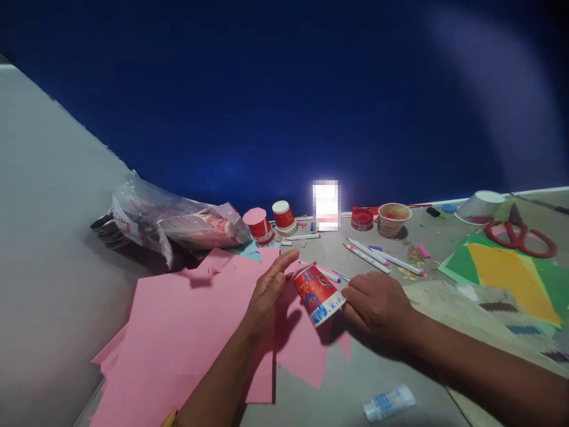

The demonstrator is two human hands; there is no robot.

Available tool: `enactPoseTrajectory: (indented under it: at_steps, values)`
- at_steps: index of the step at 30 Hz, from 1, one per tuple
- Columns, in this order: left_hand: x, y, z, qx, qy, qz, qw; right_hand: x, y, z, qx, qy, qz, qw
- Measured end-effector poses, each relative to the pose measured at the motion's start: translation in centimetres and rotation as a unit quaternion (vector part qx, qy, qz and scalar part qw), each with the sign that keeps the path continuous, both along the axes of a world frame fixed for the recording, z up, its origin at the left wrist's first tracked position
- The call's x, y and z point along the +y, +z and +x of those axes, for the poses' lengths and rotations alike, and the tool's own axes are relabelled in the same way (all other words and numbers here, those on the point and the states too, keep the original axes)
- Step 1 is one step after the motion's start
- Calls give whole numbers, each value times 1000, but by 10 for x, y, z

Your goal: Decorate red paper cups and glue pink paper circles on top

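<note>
A red paper cup [315,290] with blue print and a white rim is held tilted above the table, its rim end toward the lower right. My right hand [377,302] is closed at that rim, thumb and fingers pinching its right side. Pink paper shows at the cup's narrow upper end. On the other side, my left hand [268,290] has its fingers stretched out close to the cup; whether they touch it I cannot tell. Beneath lie cut pieces of pink paper [306,362] and a large pink sheet [195,332].
Two upturned red cups [259,228] stand behind, beside a plastic bag of cups [178,213]. Several markers [367,258], a small woven-looking bowl [393,220] and red scissors [520,234] lie to the right. A glue tube [389,404] is near the front. A wall [267,107] closes the back.
</note>
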State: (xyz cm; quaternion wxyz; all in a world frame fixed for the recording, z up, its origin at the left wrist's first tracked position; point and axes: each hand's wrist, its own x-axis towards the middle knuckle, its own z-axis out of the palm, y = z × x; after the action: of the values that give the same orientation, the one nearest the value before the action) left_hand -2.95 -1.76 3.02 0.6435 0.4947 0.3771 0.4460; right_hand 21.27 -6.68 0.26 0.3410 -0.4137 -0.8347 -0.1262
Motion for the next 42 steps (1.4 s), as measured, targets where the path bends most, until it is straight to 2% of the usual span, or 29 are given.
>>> enactPoseTrajectory:
  at_steps: [3, 6, 12, 15, 18, 22, 25, 28, 31, 34, 37, 39, 42]
  values:
    - [-2, -1, 2, 32, -5, 4, 999, -1, -2, -1, -5, 20, -9, 1000]
    - [-6, -1, 6, 19, -6, -2, 1000, -1, -3, -3, -6, 34, -24, 999]
    - [-7, 1, 5, 25, -18, 4, 1000, -1, -4, -4, 11, 26, -24, 999]
    - [-1, -6, 1, -5, -25, -19, 999, -1, -5, -5, 32, 15, -16, 999]
    - [5, -20, 1, -56, -46, -46, 996, 0, -5, -4, 52, 0, 0, 999]
    - [1, -37, 12, -135, -66, -88, 985, 5, -8, -2, 47, -14, 36, 998]
    - [-7, -39, 24, -165, -49, -87, 981, 9, -12, 0, 36, -12, 50, 998]
    - [-10, -32, 31, -172, -32, -74, 982, 11, -16, 1, 32, -11, 47, 998]
    - [-6, -13, 24, -137, 5, -48, 989, 10, -20, 1, 50, -11, 31, 998]
    - [2, 14, -3, -32, 66, 1, 997, 10, -25, 3, 67, -7, 2, 998]
    - [16, 35, -44, 75, 204, 79, 973, 12, -28, 7, 51, 1, -41, 998]
    - [30, 39, -68, 136, 292, 117, 939, 14, -30, 9, 33, -2, -69, 997]
    - [57, 30, -85, 165, 324, 131, 922, 15, -31, 12, 17, -6, -97, 995]
